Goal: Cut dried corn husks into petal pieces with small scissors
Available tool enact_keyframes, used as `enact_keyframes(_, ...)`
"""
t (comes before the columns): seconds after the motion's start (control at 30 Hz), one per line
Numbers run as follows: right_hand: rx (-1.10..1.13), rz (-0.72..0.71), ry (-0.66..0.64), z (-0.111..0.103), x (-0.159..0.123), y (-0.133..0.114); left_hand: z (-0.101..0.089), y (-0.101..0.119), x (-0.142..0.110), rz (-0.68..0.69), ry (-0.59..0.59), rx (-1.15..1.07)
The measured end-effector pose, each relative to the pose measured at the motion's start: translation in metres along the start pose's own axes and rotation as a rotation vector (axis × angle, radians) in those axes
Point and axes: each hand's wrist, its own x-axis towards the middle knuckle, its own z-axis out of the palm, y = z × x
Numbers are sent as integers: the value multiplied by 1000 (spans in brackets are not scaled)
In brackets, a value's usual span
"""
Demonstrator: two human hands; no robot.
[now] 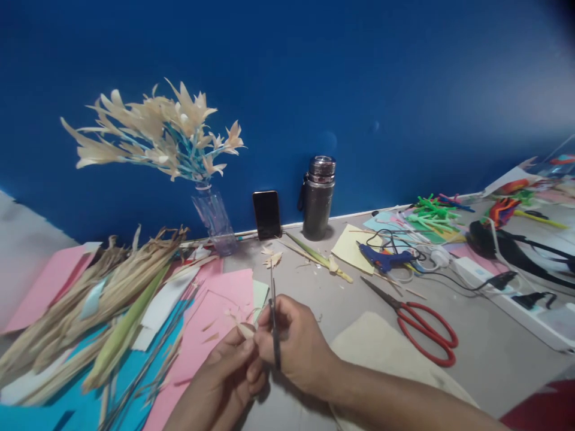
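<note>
My left hand (231,365) is closed, pinching a small pale piece of corn husk (245,330) between thumb and fingertips. Close against it, my right hand (299,344) has its fingers wrapped round a slim pair of dark scissors (274,323), whose thin blades point up and away from me. The right fingertips meet the husk piece too; whether they grip it I cannot tell. Pink paper sheets (224,293) with small husk scraps lie left of the hands. Beneath my right forearm is a broad pale sheet (372,347).
Red-handled scissors (426,329) and a blue glue gun (386,258) lie right, near a power strip (507,299). At the back stand a bottle (218,224) of husk flowers (171,126), a phone (266,215) and a flask (318,200). Dried husks (94,305) cover the left.
</note>
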Motion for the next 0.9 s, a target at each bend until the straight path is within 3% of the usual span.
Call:
enact_keyframes(0.43, 40, 69, -12, -3, 5, 4, 7, 7, -3, -28, 106, 45)
enact_keyframes(0.67, 156, 47, -59, -9, 10, -4, -2, 6, 1, -6, 55, 66)
enact_keyframes(0.8, 74, 32, -44, -14, 14, -7, -6, 5, 4, -15, 24, 65)
enact_keyframes(0.9, 20, 54, -89, -17, 15, -6, -1, 9, 2, 57, 14, 81)
